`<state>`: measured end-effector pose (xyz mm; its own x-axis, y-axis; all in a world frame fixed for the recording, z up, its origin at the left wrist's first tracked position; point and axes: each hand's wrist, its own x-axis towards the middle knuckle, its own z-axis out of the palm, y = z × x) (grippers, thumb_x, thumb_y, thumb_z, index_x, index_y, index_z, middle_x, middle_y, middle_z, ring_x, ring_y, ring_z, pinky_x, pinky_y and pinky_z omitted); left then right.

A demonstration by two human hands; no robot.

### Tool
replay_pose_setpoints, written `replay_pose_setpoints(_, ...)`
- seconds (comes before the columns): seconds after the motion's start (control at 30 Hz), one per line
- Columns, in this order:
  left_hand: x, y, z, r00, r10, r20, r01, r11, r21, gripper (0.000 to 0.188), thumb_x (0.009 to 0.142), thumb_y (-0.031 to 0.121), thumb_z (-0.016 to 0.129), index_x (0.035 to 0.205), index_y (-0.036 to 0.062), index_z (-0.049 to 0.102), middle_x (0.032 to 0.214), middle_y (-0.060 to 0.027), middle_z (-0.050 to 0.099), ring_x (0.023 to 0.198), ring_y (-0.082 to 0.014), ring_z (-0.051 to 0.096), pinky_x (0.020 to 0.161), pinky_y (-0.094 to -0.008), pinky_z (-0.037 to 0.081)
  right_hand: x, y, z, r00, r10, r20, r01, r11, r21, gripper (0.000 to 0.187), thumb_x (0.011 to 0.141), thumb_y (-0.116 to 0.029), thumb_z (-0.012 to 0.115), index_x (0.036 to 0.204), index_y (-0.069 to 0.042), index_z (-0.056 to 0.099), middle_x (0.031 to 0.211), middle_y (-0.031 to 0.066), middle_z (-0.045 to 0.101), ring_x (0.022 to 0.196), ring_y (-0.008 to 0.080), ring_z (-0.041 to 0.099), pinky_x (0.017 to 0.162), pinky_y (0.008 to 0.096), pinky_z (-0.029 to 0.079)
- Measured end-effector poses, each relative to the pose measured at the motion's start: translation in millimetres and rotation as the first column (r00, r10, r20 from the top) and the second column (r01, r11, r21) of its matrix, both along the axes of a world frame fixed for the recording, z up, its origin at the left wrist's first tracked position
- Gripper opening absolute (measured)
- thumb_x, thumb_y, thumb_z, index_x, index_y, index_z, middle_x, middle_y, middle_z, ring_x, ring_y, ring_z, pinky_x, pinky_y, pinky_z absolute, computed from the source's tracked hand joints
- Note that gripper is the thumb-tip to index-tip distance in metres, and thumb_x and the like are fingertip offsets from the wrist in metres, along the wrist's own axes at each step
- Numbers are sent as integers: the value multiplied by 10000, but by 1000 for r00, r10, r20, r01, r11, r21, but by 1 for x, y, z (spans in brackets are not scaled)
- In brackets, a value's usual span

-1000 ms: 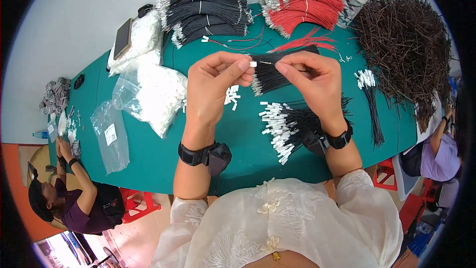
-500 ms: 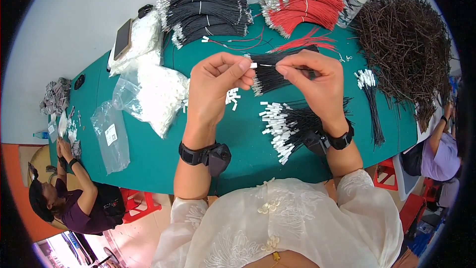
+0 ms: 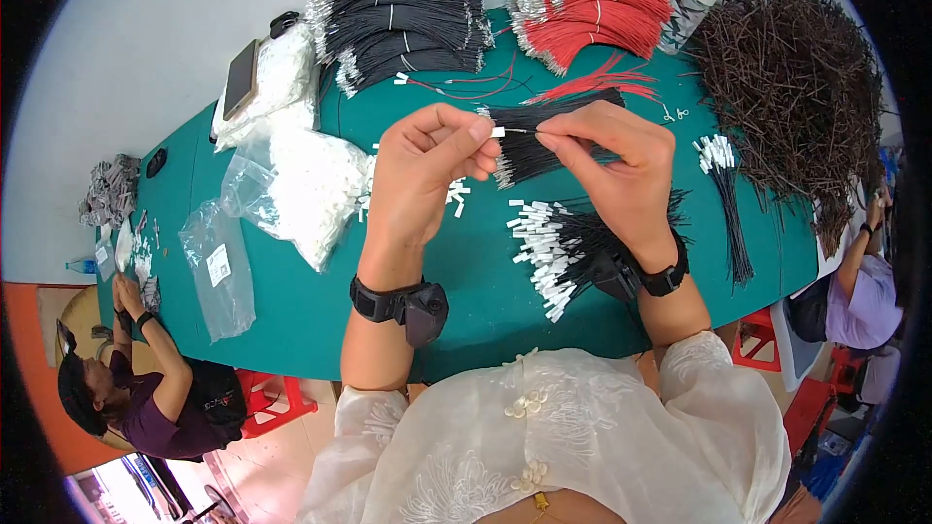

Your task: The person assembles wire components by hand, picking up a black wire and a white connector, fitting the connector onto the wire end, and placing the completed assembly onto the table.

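My left hand (image 3: 424, 155) pinches a small white connector housing (image 3: 498, 132) between thumb and forefinger. Facing it, my right hand (image 3: 621, 150) grips a thin wire (image 3: 521, 130) near its tip, in thumb and forefinger. The wire's end points at the housing; whether it has entered is too small to tell. Beneath the hands lies a bundle of loose black wires (image 3: 529, 157) with metal ends. Closer to me is a pile of black wires with white housings (image 3: 544, 252), partly hidden by my right wrist. Loose white housings (image 3: 456, 196) lie beside my left wrist.
A bag of white housings (image 3: 311, 180) and an empty clear bag (image 3: 216, 277) lie left. Black bundles (image 3: 403, 15) and red bundles (image 3: 602, 5) of wire are stacked at the back. A brown tangled heap (image 3: 791, 87) covers the right. Co-workers sit at both ends.
My right hand has shifted slightly left, closer to the left hand, and the housing sits a little lower. Both hands keep their pinches.
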<state>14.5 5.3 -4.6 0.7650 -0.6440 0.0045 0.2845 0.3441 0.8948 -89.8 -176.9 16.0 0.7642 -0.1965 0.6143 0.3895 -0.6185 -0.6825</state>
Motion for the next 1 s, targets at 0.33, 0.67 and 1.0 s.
replay_pose_setpoints(0.33,-7,-3,3,982,120,144,-124,992,17,162,851,-34,722,1010,-45,694,915,-111,729,806,-143,701,747,-256,567,0,-2,0,997,-31,66,33,999,-41,151,755,63,758,895,9,743,827,96,725,712,169,674,626,258,519)
replay_pose_setpoints(0.67,-7,-3,4,979,119,165,-130,990,61,179,835,-49,732,1010,-46,696,913,-107,730,811,-130,696,752,-248,560,-1,-2,1,999,-28,42,30,998,-51,147,755,58,760,890,3,745,815,89,723,714,171,671,626,264,512)
replay_pose_setpoints(1.0,-7,-1,4,978,103,179,-121,989,88,180,834,-55,730,1011,-39,704,917,-103,732,820,-122,695,759,-240,556,-1,-5,1,999,0,40,3,997,-75,133,762,43,759,886,-3,747,803,85,722,707,177,665,632,270,504)
